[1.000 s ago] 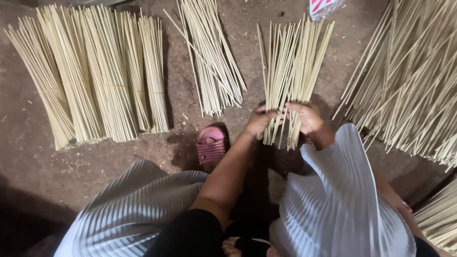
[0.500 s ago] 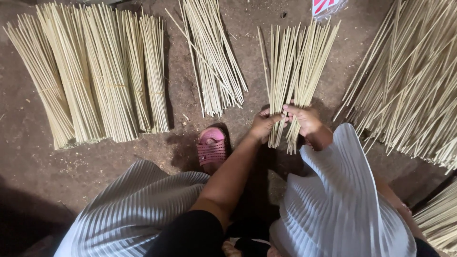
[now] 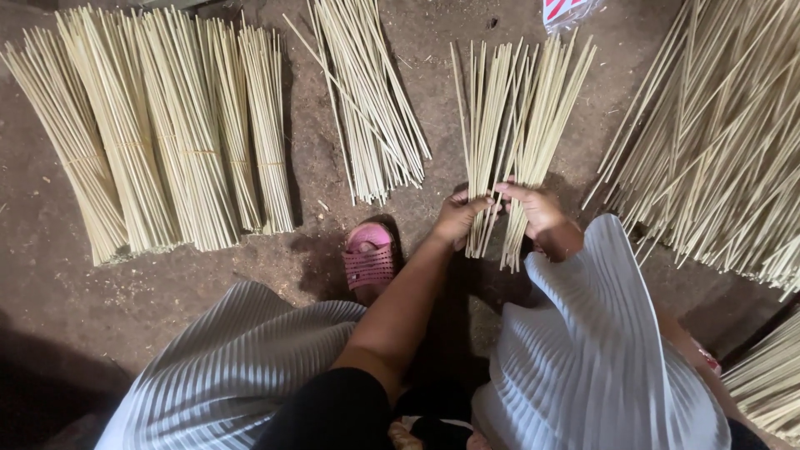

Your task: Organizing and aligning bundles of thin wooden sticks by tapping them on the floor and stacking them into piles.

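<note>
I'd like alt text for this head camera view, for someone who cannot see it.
Seen from above, a person's left hand and right hand grip a fanned bunch of thin pale bamboo sticks on a brown dirt floor. Tied bundles of sticks lie left, a loose pile right, and a pink slipper shows near pleated white fabric.

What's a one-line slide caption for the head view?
Both hands, left hand and right hand, grip a fanned bunch of pale sticks above the dirt floor, tied bundles lying alongside.
</note>
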